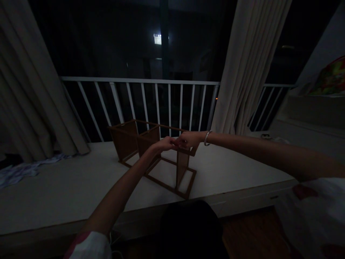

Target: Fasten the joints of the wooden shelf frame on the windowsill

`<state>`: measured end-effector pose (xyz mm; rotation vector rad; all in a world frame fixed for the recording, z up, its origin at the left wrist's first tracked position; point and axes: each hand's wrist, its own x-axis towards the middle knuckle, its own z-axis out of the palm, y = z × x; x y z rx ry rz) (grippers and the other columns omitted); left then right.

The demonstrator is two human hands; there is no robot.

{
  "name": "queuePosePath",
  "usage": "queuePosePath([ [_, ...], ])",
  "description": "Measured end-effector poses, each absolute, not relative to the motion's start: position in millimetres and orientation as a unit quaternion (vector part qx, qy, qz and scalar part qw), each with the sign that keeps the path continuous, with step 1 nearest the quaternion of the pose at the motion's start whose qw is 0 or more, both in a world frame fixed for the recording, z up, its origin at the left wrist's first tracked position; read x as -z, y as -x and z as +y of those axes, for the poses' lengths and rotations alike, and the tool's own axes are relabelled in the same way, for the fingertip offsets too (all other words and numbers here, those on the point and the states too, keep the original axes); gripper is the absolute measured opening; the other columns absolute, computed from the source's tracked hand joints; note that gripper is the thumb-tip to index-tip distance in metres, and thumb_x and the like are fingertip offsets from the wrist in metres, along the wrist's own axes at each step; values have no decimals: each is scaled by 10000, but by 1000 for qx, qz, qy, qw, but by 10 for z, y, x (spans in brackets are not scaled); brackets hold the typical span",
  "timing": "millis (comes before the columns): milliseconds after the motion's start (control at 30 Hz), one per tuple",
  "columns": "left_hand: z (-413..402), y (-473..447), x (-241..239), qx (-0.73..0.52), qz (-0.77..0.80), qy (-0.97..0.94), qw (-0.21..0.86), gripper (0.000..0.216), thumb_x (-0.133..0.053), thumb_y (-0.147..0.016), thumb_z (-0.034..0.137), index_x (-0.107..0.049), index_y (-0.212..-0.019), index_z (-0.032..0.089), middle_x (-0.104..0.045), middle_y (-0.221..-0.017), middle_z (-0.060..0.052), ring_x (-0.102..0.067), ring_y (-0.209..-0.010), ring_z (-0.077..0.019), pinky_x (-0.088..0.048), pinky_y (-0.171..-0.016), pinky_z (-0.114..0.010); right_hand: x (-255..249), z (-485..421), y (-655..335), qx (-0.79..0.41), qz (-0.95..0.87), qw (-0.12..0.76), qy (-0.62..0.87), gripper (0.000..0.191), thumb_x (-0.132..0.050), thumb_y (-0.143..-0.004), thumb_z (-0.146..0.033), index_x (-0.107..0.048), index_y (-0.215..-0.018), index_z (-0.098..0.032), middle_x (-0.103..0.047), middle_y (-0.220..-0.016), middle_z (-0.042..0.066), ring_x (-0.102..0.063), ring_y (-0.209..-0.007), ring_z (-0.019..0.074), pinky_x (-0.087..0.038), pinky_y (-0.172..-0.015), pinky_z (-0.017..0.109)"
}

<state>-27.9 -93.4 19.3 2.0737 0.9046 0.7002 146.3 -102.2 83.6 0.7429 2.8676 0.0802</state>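
On the pale counter below a dark window, a brown wooden rack lies on its side, long rails at bottom and top, its panels standing upright between them. The left hand comes over the rack from the near side, and the right hand reaches across from the right, a silver bracelet at its wrist. Both hands meet at the rack's right end, fingers bent and close together — at or just above the upper edge. Whether either grip is clamped on the rack or on something small, I cannot tell in this dim light. Behind the rack runs a white railing, with a beige curtain hanging to its right. Patterned cloth lies toward the counter's left end — well apart from the rack.
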Motion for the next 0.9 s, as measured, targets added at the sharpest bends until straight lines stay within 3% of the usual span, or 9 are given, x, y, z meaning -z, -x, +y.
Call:
queuePosePath([
  [267, -951, 271, -201, -259, 362, -812, 377, 217, -594, -581, 187, -651, -769, 95, -613, -707, -13, -549, -739, -138, -417, -716, -247, -811, -986, -1371, -122, 943, 154, -270, 243, -453, -719, -287, -622, -813, -139, -622, -758, 69, -502, -594, 126, -274, -549, 243],
  [500, -914, 268, -149, -278, 353, -806, 385, 213, -596, -573, 169, -652, -766, 98, -618, -714, -17, -543, -709, -124, -407, -692, -232, -805, -1055, -1387, -161, 935, 170, -267, 310, -381, -787, -350, -603, -922, -181, -624, -856, 82, -551, -676, 170, -307, -561, 258],
  [667, -896, 266, -123, -280, 363, -799, 389, 203, -602, -560, 170, -642, -745, 97, -610, -700, -7, -546, -720, -126, -408, -703, -234, -800, -1064, -1366, -170, 926, 190, -278, 277, -452, -752, -341, -583, -962, -217, -620, -890, 68, -566, -751, 198, -333, -597, 274],
  [900, -892, 264, -119, -282, 358, -798, 394, 182, -604, -551, 179, -627, -708, 90, -588, -687, -2, -531, -712, -121, -409, -709, -240, -772, -1022, -1325, -196, 929, 191, -249, 286, -475, -740, -311, -570, -985, -198, -616, -881, 80, -562, -696, 185, -334, -570, 270],
])
